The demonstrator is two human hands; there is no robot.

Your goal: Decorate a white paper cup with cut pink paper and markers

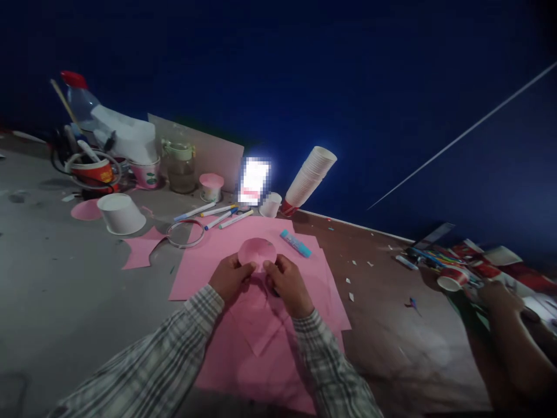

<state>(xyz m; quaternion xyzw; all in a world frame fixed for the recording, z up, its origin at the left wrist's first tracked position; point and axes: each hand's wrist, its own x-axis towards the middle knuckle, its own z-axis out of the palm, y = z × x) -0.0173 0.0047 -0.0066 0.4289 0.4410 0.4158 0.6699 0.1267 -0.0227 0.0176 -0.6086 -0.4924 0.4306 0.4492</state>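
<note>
Left hand [228, 280]: got the pink disc [257, 251] by its near left edge, fingers [249, 267] pinched on it
Right hand [290, 285]: same deal on the right, fingers pinching too
Pink disc: between both hands, above the pink sheets [261, 377]
Pink sheets: overlapping on the counter [130, 313]
Blue tube [296, 244]: lying on the sheets, just beyond the right hand
Markers [221, 219]: bunched around the sheets' far edge
Cup stack [310, 180]: farther back, leaning right
Another person's hand [500, 296]: far right, kinda blurry
</note>
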